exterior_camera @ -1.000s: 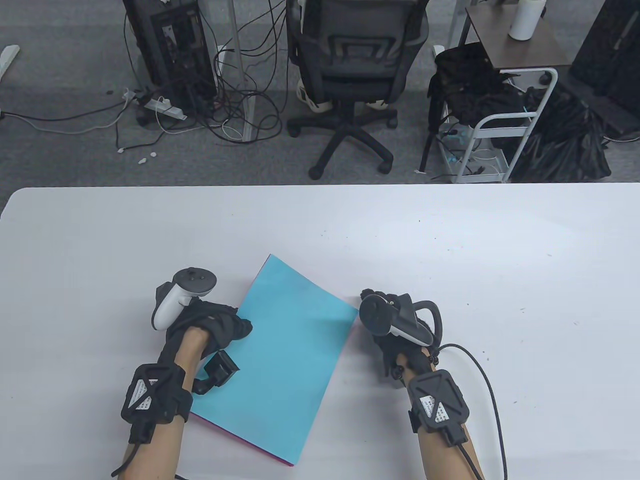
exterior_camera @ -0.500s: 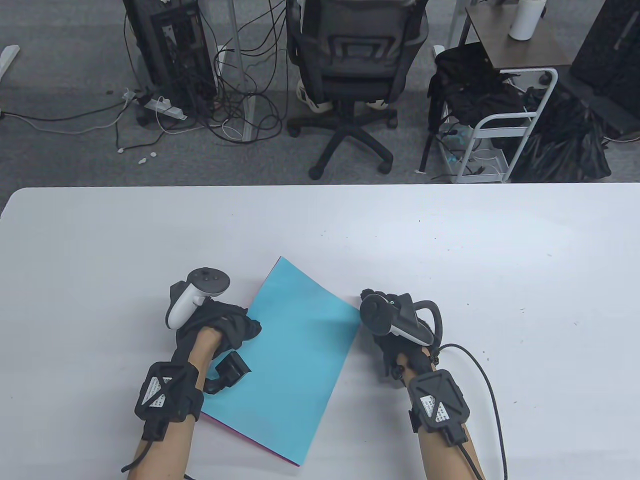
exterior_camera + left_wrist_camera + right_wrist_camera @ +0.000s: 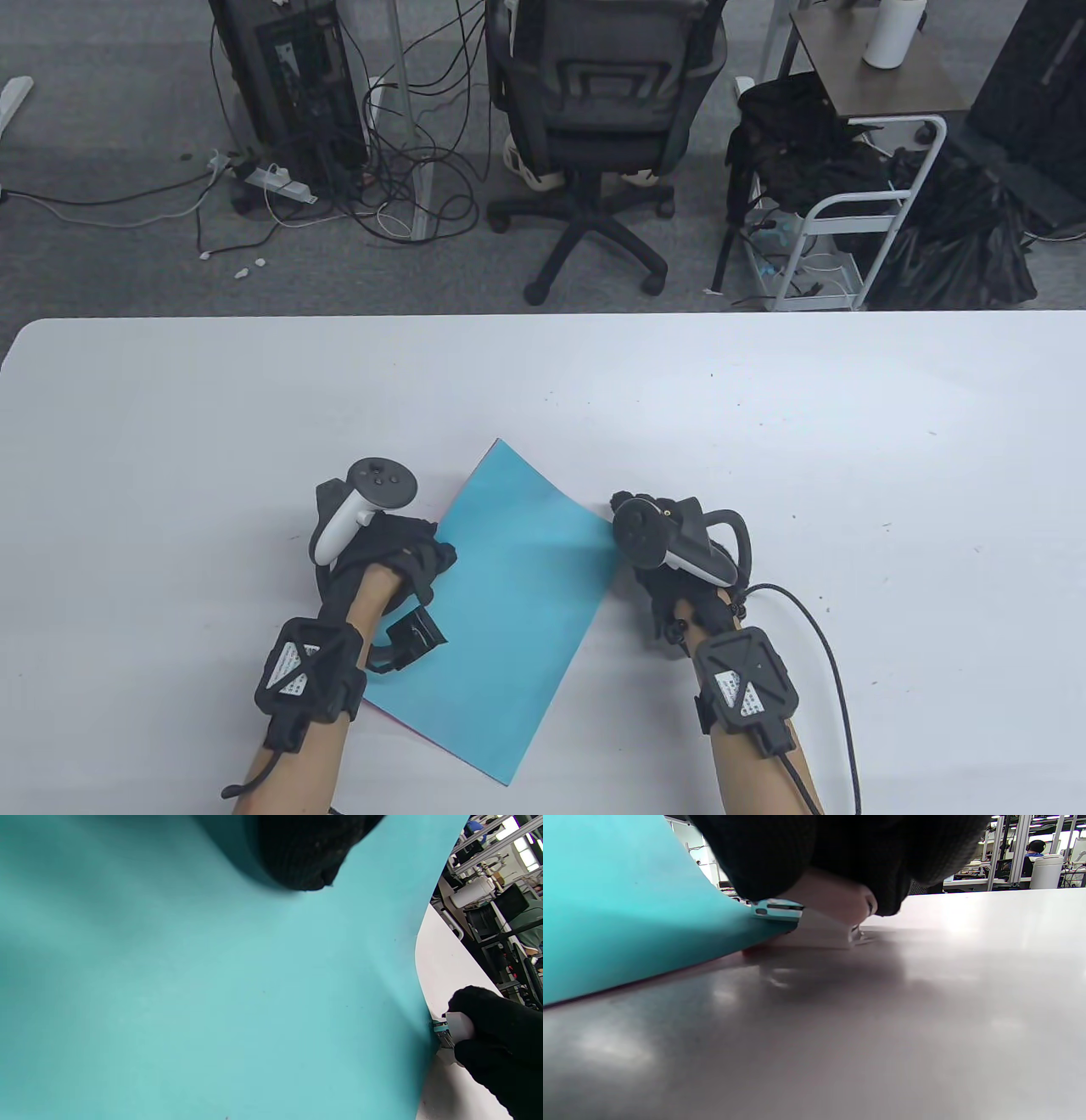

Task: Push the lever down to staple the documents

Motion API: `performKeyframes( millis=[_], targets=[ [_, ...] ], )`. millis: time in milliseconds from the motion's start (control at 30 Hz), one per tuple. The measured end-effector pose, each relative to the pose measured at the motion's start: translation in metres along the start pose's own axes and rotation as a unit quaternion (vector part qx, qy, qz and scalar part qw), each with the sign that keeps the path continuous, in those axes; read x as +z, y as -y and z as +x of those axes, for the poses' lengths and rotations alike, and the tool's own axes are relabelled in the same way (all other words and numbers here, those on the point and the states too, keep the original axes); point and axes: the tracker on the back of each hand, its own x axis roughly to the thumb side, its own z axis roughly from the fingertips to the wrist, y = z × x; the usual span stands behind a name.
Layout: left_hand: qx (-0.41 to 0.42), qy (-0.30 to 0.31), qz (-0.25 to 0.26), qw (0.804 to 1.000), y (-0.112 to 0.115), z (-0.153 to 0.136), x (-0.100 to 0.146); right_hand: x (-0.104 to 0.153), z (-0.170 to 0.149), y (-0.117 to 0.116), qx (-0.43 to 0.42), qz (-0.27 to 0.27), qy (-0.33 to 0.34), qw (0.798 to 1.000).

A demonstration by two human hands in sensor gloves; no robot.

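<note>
The right hand [image 3: 670,552] is gripping a small white stapler [image 3: 823,906] at the right corner of the blue sheet [image 3: 509,594], which is lying at an angle on the near middle of the white table [image 3: 764,407]. In the right wrist view the gloved fingers [image 3: 780,853] are wrapping over the stapler's top, and the stapler's teal-edged mouth is sitting over the paper's corner, its base resting on the table. A pink or red sheet [image 3: 424,737] is showing as a thin line under the blue one along its near left edge. The left hand [image 3: 394,552] is pressing down on the left side of the blue sheet; in the left wrist view a gloved fingertip [image 3: 305,853] is touching the paper, and nothing is being held in that hand.

Judging by the grip, the lever is about to be pushed or is being pushed; whether it is fully down cannot be told.

The risks appear to be these. The corner is only shallowly inside the mouth, so the staple could be landing at the very edge and tearing out. The blue sheet is curving upward near the stapler, so the lower sheet could be missing the mouth and staying unbound. If the left hand's pressure is slipping, the stack could be fanning apart. The stapler being small, an off-centre push could be tipping it or bending the staple.
</note>
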Motion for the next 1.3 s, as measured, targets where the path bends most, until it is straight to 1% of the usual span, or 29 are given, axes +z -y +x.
performKeyframes(
  millis=[300, 633, 833, 900, 1000, 1067, 1300],
  targets=[
    [-0.002, 0.012, 0.008, 1.000, 0.006, -0.006, -0.009, 0.000, 0.000, -0.001, -0.008, -0.001, 0.001, 1.000],
    [0.009, 0.021, -0.003, 1.000, 0.005, -0.009, -0.009, 0.000, 0.001, -0.002, -0.014, 0.003, 0.002, 1.000],
    [0.004, 0.024, 0.001, 1.000, 0.005, -0.010, -0.010, 0.000, -0.001, -0.001, -0.025, 0.009, 0.001, 1.000],
    [0.003, 0.025, 0.002, 1.000, 0.005, -0.011, -0.010, 0.001, -0.003, 0.001, -0.033, 0.003, -0.001, 0.999],
    [0.001, 0.026, 0.005, 1.000, 0.006, -0.011, -0.010, 0.004, -0.009, 0.007, -0.063, -0.010, -0.009, 0.998],
    [-0.002, 0.026, 0.007, 1.000, 0.006, -0.011, -0.010, 0.006, -0.013, 0.011, -0.080, -0.025, -0.029, 0.996],
    [-0.004, 0.026, 0.009, 1.000, 0.006, -0.011, -0.011, 0.004, -0.022, 0.019, -0.078, -0.048, -0.076, 0.993]
  ],
)
